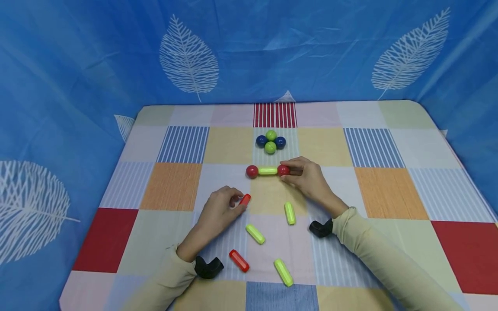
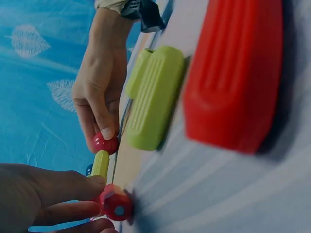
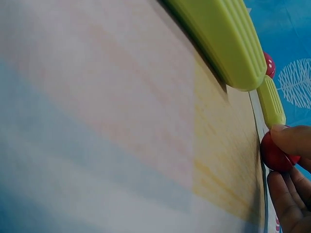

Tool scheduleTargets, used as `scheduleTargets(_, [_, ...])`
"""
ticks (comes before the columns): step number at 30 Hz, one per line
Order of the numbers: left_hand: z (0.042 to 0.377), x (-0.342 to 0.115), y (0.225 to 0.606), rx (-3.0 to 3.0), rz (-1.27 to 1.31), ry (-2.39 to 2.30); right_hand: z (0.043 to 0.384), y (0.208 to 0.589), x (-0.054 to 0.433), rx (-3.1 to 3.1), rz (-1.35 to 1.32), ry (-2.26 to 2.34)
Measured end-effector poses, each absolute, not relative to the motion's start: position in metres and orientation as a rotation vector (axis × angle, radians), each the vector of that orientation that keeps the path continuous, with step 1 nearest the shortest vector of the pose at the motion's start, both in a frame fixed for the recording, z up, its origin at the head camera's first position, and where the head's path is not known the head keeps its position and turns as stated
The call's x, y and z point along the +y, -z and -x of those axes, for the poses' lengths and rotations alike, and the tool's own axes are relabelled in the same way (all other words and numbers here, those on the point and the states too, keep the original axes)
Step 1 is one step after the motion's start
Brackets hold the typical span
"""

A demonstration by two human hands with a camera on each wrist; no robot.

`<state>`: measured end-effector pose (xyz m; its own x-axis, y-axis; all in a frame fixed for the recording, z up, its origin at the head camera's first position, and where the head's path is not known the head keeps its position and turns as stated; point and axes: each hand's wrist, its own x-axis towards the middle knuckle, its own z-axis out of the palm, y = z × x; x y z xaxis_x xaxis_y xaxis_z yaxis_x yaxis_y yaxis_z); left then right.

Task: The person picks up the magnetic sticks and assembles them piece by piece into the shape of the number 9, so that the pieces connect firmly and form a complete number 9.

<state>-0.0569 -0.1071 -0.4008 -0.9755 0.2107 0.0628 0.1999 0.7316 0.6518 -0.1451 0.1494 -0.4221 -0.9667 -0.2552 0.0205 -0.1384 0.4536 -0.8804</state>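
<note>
Head view high, wrist views seemingly sideways.

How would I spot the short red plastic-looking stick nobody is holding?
At the patchwork-patterned table, find the person's left hand. In the head view, just right of the curved black piece at that wrist lies the short red ridged stick. Unlike the loose yellow-green sticks, it's red; unlike the other red stick, it's unheld.
</note>
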Motion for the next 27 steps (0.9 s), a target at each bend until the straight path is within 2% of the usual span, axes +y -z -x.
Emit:
scheduleTargets(17, [0.069, -0.094, 0.404, 2.951, -0.265, -1.019, 0.145, 0.423, 0.150, 2.552, 0.380, 1.583])
scheduleTargets(27, [0.102, -0.094, 0.396, 2.939, -0.230, -1.121, 0.145, 0.423, 0.152, 2.570, 0.382, 1.567])
